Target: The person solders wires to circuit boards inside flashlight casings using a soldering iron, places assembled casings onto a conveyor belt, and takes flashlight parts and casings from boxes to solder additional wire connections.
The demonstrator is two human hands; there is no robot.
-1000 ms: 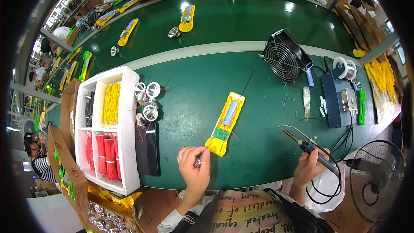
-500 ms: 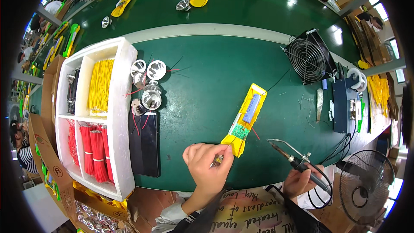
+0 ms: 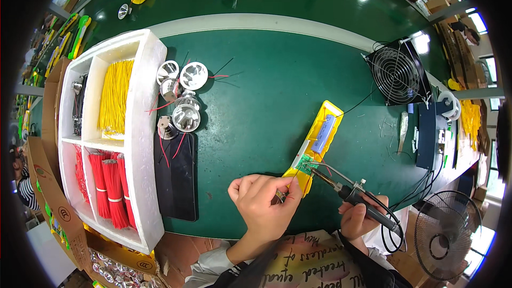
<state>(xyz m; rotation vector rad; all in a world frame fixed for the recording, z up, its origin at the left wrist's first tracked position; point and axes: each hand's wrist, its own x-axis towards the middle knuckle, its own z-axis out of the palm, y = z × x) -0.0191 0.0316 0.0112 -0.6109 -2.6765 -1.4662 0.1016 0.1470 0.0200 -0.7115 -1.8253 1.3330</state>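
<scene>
Soldering iron (image 3: 349,193) gripped in my right hand (image 3: 356,221) should touch the green board (image 3: 305,165) steadily while my left hand (image 3: 264,205) pinches solder wire.

Reflectors (image 3: 181,96) lie between tray (image 3: 146,144) and housing (image 3: 317,144).

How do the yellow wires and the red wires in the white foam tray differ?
The yellow wires fill an upper compartment of the white foam tray as one loose sheaf; the red wires sit in the lower compartment, in several separate bundles. The red bundles are tied with pale bands; no ties show on the yellow. Both are thin cut lengths lying roughly the same way, away from either hand.
</scene>
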